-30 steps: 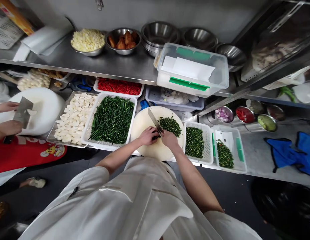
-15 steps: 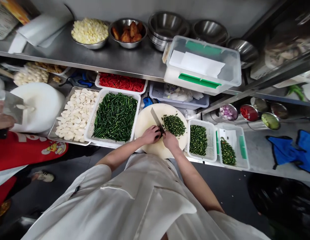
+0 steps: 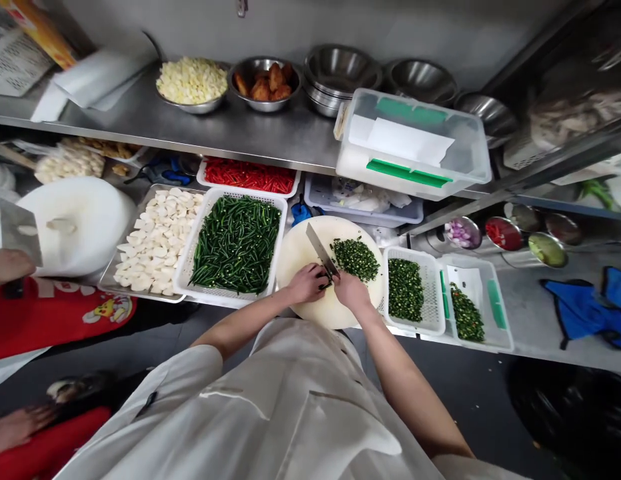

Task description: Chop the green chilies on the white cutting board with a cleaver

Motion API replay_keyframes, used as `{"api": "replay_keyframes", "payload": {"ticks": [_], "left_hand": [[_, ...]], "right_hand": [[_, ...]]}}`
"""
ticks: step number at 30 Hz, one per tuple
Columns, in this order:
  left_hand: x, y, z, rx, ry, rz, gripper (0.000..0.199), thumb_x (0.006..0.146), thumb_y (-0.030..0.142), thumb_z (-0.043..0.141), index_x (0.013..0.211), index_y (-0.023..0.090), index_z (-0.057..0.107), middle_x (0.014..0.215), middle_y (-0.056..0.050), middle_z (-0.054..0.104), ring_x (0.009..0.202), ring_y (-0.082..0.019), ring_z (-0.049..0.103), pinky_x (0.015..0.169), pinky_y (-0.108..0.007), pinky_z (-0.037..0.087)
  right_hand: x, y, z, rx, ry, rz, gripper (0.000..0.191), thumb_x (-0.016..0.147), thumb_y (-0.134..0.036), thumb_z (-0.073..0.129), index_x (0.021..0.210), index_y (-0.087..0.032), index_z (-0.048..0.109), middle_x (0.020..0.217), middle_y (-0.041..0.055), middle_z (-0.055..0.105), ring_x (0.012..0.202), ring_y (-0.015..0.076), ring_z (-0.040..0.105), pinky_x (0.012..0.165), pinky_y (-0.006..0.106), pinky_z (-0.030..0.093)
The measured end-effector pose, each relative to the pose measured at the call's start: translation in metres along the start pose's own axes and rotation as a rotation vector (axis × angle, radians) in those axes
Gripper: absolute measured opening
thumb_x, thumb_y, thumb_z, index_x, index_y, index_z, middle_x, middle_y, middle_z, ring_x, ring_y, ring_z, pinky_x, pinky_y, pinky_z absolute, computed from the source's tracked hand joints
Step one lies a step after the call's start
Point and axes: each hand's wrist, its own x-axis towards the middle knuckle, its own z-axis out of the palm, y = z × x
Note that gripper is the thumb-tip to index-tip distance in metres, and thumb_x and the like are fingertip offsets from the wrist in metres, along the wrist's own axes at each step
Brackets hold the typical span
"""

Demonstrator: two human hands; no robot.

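My right hand [image 3: 351,291] is closed round the handle of a knife [image 3: 320,249], its blade slanting up to the left over a round cutting board [image 3: 297,245]. Beside the blade, my left hand [image 3: 308,283] is closed with its fingers curled over dark green chilies, which it mostly hides. Chopped green chilies [image 3: 356,258] are heaped right of the knife. Whole green chilies [image 3: 235,244] fill a white basket left of the board. Right of the board, another white basket [image 3: 433,293] holds chopped chilies.
At the left, a co-worker's hand [image 3: 11,265] holds a cleaver [image 3: 20,230] by a second board [image 3: 97,223]. Peeled garlic [image 3: 157,240] fills a tray. Beyond stands a steel shelf [image 3: 190,137] with bowls and a clear box [image 3: 415,143]. Blue gloves [image 3: 580,300] lie right.
The view has shifted, so the counter appears slightly lower. Both my hands remain at the knife over the board. At the far left, another hand now shows near the bottom.
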Motion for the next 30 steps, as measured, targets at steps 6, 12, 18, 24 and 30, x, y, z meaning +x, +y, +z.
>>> {"api": "replay_keyframes", "payload": {"ticks": [6, 12, 18, 24, 30], "left_hand": [[-0.006, -0.006, -0.005, -0.005, -0.031, 0.024, 0.026, 0.094, 0.036, 0.068, 0.116, 0.024, 0.073, 0.124, -0.012, 0.060, 0.119, -0.030, 0.052, 0.106, -0.045, 0.047], [-0.010, -0.008, -0.008, -0.028, -0.008, 0.041, 0.022, 0.098, 0.034, 0.064, 0.116, 0.024, 0.073, 0.121, -0.012, 0.060, 0.118, -0.029, 0.052, 0.106, -0.044, 0.047], [-0.013, -0.011, -0.009, -0.003, -0.021, 0.044, 0.021, 0.097, 0.035, 0.067, 0.113, 0.024, 0.073, 0.118, -0.011, 0.061, 0.116, -0.028, 0.052, 0.105, -0.044, 0.048], [-0.017, -0.013, -0.007, -0.012, -0.020, 0.048, 0.022, 0.101, 0.035, 0.061, 0.114, 0.024, 0.073, 0.118, -0.011, 0.062, 0.116, -0.027, 0.053, 0.105, -0.043, 0.048], [-0.022, -0.013, -0.010, -0.005, -0.028, 0.055, 0.021, 0.101, 0.036, 0.061, 0.113, 0.024, 0.073, 0.122, -0.011, 0.061, 0.115, -0.027, 0.053, 0.103, -0.042, 0.048]], "right_hand": [[-0.001, -0.010, 0.002, 0.047, -0.010, 0.043, 0.040, 0.114, -0.035, 0.038, 0.134, -0.016, 0.066, 0.125, 0.0186, 0.076, 0.118, 0.0283, 0.072, 0.097, 0.033, 0.050], [-0.005, -0.009, 0.006, 0.088, 0.007, 0.028, 0.036, 0.112, -0.035, 0.042, 0.131, -0.018, 0.067, 0.120, 0.0183, 0.077, 0.115, 0.0294, 0.073, 0.095, 0.034, 0.051], [-0.006, -0.011, 0.010, 0.115, 0.002, 0.002, 0.035, 0.112, -0.035, 0.042, 0.129, -0.018, 0.067, 0.121, 0.0185, 0.076, 0.116, 0.0297, 0.073, 0.097, 0.035, 0.051], [-0.012, -0.015, 0.016, 0.105, -0.014, 0.063, 0.036, 0.112, -0.036, 0.041, 0.132, -0.018, 0.065, 0.122, 0.0186, 0.076, 0.114, 0.0309, 0.073, 0.094, 0.036, 0.051], [-0.016, -0.018, 0.015, 0.107, -0.005, 0.020, 0.036, 0.112, -0.037, 0.041, 0.131, -0.020, 0.066, 0.120, 0.0170, 0.077, 0.114, 0.0291, 0.073, 0.093, 0.034, 0.050]]}}
